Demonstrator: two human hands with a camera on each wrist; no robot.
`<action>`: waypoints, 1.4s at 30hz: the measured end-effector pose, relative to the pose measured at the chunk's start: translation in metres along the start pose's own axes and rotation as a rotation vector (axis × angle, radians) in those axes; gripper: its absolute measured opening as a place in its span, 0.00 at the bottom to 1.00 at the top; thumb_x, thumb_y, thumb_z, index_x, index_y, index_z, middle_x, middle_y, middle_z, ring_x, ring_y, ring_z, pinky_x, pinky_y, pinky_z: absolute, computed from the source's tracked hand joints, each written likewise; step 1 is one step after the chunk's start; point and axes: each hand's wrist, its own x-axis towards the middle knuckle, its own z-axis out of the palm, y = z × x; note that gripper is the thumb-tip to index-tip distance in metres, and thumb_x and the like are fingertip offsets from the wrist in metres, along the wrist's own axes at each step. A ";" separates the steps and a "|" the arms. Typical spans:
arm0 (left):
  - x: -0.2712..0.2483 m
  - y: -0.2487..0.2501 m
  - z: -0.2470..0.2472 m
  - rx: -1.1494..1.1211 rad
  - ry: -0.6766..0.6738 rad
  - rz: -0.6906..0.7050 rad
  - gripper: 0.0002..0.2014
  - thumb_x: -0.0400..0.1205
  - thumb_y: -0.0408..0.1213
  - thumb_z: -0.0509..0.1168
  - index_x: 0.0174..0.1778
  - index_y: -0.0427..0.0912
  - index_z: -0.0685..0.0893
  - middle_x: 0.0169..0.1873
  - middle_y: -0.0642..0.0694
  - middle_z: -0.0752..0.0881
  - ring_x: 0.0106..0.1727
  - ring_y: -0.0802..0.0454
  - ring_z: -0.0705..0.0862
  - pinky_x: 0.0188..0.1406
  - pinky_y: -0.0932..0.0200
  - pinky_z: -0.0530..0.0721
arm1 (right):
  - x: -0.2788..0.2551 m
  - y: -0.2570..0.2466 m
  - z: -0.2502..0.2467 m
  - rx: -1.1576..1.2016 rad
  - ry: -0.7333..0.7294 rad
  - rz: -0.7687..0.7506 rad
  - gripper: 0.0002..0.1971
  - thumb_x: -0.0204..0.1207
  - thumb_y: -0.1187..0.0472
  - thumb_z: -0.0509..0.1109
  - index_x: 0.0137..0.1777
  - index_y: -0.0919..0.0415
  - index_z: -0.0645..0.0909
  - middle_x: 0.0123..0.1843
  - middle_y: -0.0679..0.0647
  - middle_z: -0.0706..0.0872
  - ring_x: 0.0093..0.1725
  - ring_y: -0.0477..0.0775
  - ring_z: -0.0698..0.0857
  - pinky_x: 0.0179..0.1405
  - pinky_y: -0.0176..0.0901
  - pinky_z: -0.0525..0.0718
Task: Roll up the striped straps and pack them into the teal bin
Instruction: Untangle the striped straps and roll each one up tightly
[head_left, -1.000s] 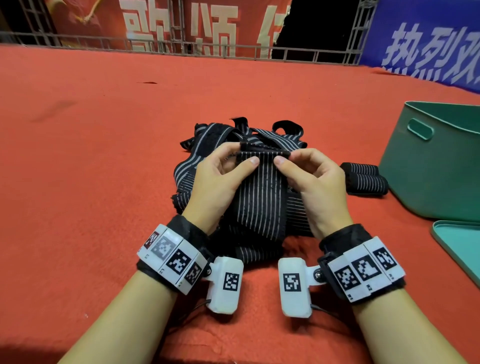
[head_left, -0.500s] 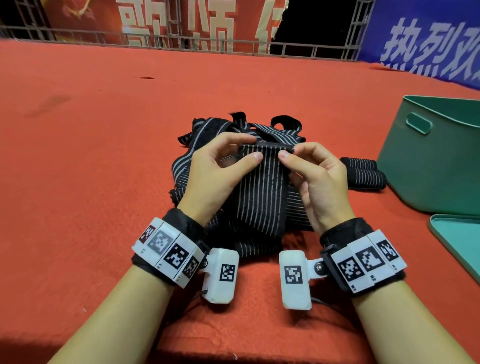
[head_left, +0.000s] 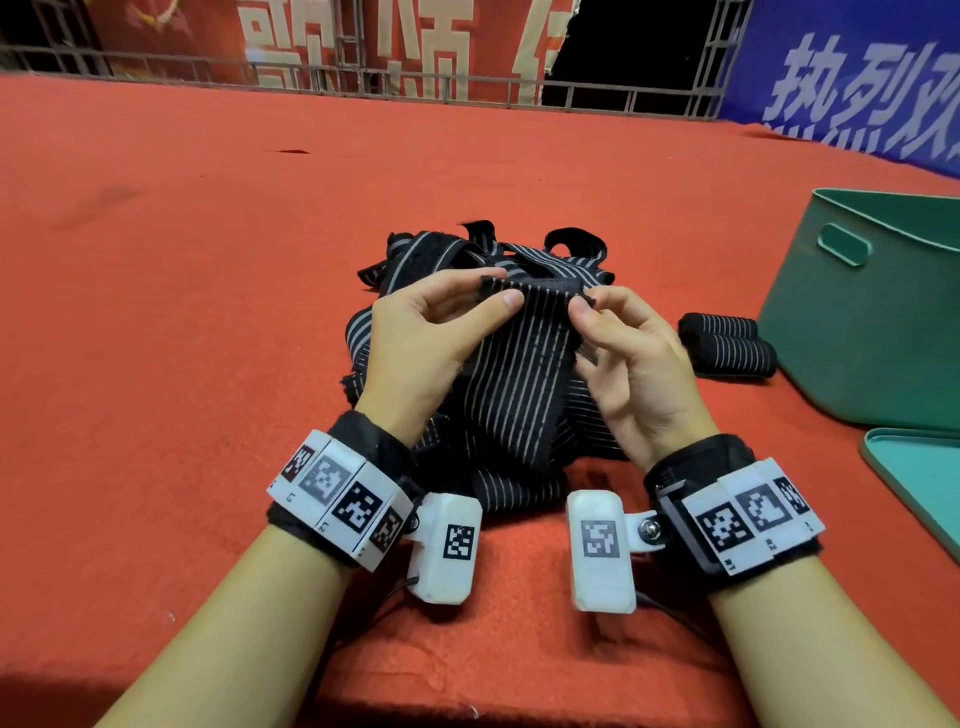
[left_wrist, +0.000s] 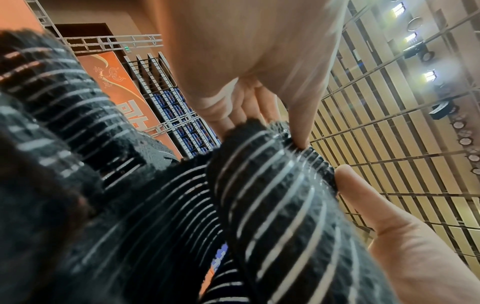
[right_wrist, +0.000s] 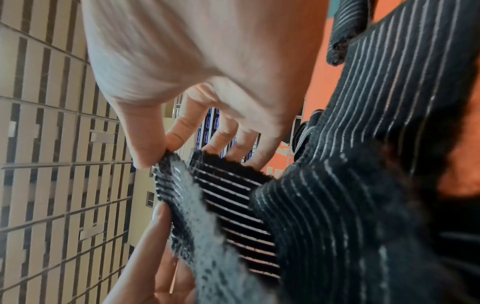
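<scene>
Two hands hold the top edge of one black striped strap (head_left: 519, 374) above a loose pile of straps (head_left: 415, 249), and that pile serves as the landmark here. The left hand (head_left: 426, 343) is over the pile's left side, thumb and curled forefinger pinching the strap's left corner; the left wrist view shows the thumb (left_wrist: 363, 205) against the fabric and a fingertip pressing from the far side. The strap hangs down from its lifted edge towards the person, its pale stripes running lengthwise, and its lower part lies on the near side of the pile. The right hand (head_left: 634, 364) is over the pile's right side, thumb and forefinger pinching the strap's right corner, with the other fingers loosely bent behind; the right wrist view shows the edge folded over at the pinch. Just right of the pile, two rolled straps (head_left: 727, 345) lie side by side on the red carpet (head_left: 208, 364). Further right of the pile stands the teal bin (head_left: 872, 322), near the rolls but not clearly touching them. A teal lid (head_left: 914, 467) lies flat beside the bin, on its near side.
</scene>
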 end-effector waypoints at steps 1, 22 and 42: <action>0.000 0.000 0.000 -0.002 -0.002 -0.001 0.10 0.78 0.30 0.79 0.54 0.40 0.93 0.48 0.45 0.95 0.54 0.53 0.93 0.54 0.63 0.87 | 0.001 0.000 0.000 0.003 0.011 0.012 0.08 0.68 0.64 0.77 0.42 0.56 0.81 0.52 0.56 0.89 0.49 0.50 0.90 0.50 0.41 0.87; 0.001 0.000 0.002 0.027 0.039 0.053 0.05 0.81 0.29 0.75 0.50 0.40 0.93 0.45 0.47 0.95 0.49 0.55 0.93 0.50 0.62 0.87 | 0.002 0.006 0.004 -0.111 0.114 -0.072 0.08 0.81 0.72 0.73 0.54 0.61 0.89 0.51 0.54 0.94 0.52 0.52 0.92 0.48 0.42 0.90; -0.004 0.005 0.004 0.038 -0.134 -0.183 0.07 0.84 0.32 0.66 0.53 0.44 0.89 0.43 0.47 0.87 0.39 0.47 0.84 0.31 0.55 0.79 | 0.003 0.000 -0.013 -0.414 -0.019 -0.152 0.12 0.80 0.77 0.71 0.51 0.61 0.91 0.48 0.56 0.94 0.45 0.51 0.91 0.34 0.40 0.87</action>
